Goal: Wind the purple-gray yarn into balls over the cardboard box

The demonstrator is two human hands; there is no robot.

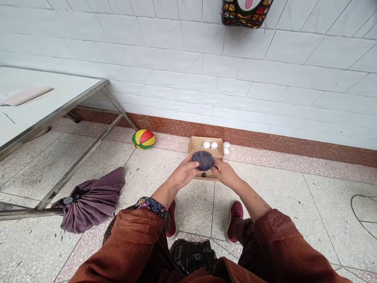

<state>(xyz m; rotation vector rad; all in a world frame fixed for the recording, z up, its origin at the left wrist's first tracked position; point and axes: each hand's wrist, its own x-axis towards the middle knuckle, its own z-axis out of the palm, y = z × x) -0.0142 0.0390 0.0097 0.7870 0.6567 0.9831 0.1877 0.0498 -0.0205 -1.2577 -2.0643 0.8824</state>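
A dark grey ball of yarn (pixel 203 160) is held up in front of me, above an open cardboard box (pixel 193 144) on the floor. My left hand (pixel 187 171) grips the ball from its left, thumb across the front. At the ball's lower right edge, my right hand (pixel 225 173) is closed, with its fingertips pinched against the yarn; whether they hold a loose strand is hidden. Inside the box lie white yarn balls (pixel 207 144) with loose strands. A small dark ball (pixel 203 174) shows in the near part of the box.
White yarn (pixel 226 147) lies right of the box. A colourful ball (pixel 143 139) rests by the wall, left of the box. A folded purple umbrella (pixel 92 200) lies beside a metal-framed table (pixel 76 94). A cable (pixel 355 208) is on the floor at right.
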